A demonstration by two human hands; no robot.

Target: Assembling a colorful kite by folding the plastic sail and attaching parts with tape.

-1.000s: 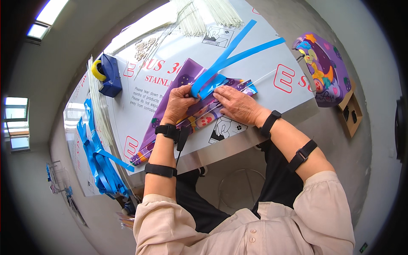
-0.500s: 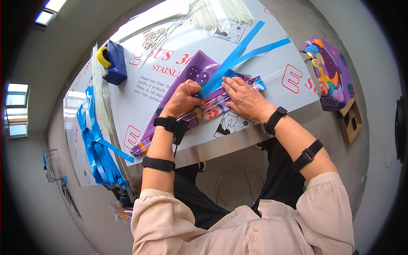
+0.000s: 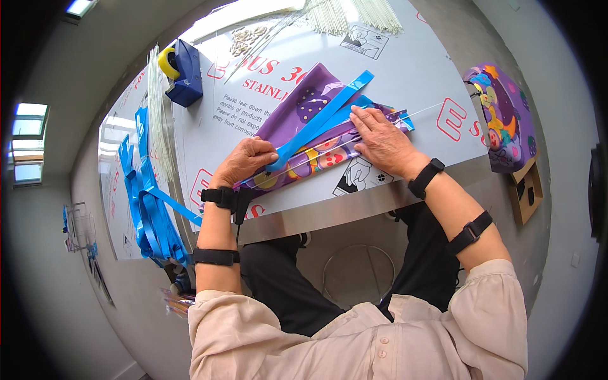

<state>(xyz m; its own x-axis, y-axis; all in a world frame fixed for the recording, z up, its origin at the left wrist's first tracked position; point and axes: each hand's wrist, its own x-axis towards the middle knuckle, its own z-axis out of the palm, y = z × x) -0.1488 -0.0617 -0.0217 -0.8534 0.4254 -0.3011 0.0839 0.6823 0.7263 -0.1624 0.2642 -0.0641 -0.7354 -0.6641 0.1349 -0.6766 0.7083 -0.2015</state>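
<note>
A purple cartoon-printed sheet (image 3: 292, 117) lies partly folded along thin white rods, close to the table's near edge. Across it slants a blue ribbon (image 3: 326, 120), its lower end beside my left fingertips and a second strip running under my right hand. My left hand (image 3: 244, 161) is closed at the sheet's left part, thumb and fingers pinched together; the exact grip is partly hidden by the fingers. With fingers stretched out, my right hand (image 3: 385, 139) lies flat on the folded bundle toward its right end. One thin rod (image 3: 434, 109) sticks out past it.
A blue tape dispenser (image 3: 187, 73) with yellow tape stands at the left. Beside it lie white rods (image 3: 158, 120) and a pile of blue ribbons (image 3: 145, 215). Small beige pieces (image 3: 247, 39) and more rods are at the back. A purple printed item (image 3: 503, 117) sits off the right edge above a cardboard box (image 3: 527, 193).
My left hand has slid left and down along the sheet, away from the right hand. More of the print and the ribbon's lower end now show. My right hand stays flat on the bundle.
</note>
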